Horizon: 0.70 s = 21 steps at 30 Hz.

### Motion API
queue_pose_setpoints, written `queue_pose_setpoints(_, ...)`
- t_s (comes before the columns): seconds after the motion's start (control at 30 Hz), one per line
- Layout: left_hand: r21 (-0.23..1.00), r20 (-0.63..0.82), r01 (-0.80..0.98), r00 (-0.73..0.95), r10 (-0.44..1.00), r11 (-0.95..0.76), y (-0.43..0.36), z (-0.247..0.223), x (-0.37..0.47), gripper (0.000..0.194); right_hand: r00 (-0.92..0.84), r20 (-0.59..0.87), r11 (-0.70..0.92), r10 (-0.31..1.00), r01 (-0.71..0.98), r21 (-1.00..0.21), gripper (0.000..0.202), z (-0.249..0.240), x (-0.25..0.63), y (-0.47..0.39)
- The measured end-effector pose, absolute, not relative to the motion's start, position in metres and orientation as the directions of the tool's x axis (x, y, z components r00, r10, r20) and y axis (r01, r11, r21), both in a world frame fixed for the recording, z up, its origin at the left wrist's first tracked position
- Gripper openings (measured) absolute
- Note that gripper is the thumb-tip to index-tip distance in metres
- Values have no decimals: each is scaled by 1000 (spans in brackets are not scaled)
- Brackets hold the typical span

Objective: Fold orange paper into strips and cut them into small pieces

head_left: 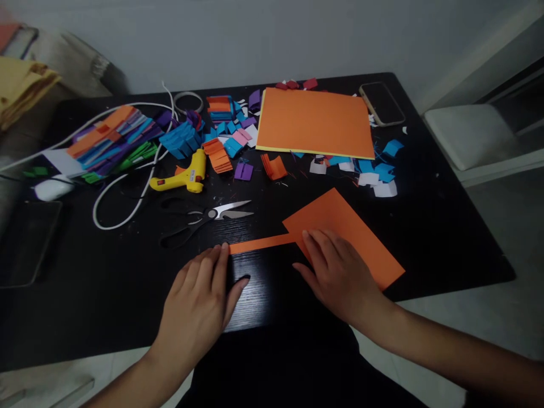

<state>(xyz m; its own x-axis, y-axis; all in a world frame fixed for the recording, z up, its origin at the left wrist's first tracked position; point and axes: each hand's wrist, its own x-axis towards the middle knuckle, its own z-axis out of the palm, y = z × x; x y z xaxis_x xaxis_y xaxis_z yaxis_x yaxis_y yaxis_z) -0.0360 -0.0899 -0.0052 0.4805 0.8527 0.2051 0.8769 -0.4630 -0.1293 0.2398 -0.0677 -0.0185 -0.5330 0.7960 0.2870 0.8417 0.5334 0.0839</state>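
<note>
A narrow orange paper strip (261,244) lies across the black table between my hands. My left hand (196,286) rests palm down with its fingertips on the strip's left end, the thumb held apart. My right hand (335,272) lies over the strip's right end, its fingers stretched out and partly on an orange paper sheet (340,221). That sheet sits tilted on the table, and my right hand hides some of its lower left part. Scissors (212,214) with black handles lie with their blades apart, just beyond my left hand.
A yellow glue gun (187,174) lies beyond the scissors, near a looped white cable (100,201). Bundles of folded coloured paper (182,139) and cut scraps spread along the back. There are also an orange paper stack (314,122), a phone (381,103) and a tape roll (188,102).
</note>
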Motion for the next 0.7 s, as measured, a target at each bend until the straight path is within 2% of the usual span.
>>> queue_pose_setpoints(0.13,-147,196,888,458,867,-435,-94,-5,-51,63,-516,285,525,808,850,50,49,-20,242,-68)
queue_pose_setpoints(0.37,-117,201,900,436,877,-420,-97,-11,-49,65,-448,277,494,850,860,-129,56,-2,226,-61)
queue_pose_setpoints(0.43,-116,203,903,429,880,-413,-98,-13,-48,65,-500,267,551,824,817,-169,56,3,211,-60)
queue_pose_setpoints(0.53,-112,200,908,419,886,-404,-99,-14,-48,64,-646,176,669,742,703,-240,60,1,188,-62)
queue_pose_setpoints(0.7,-99,214,916,402,890,-389,-101,-15,-46,65,-688,121,691,716,670,-271,66,-13,186,-71)
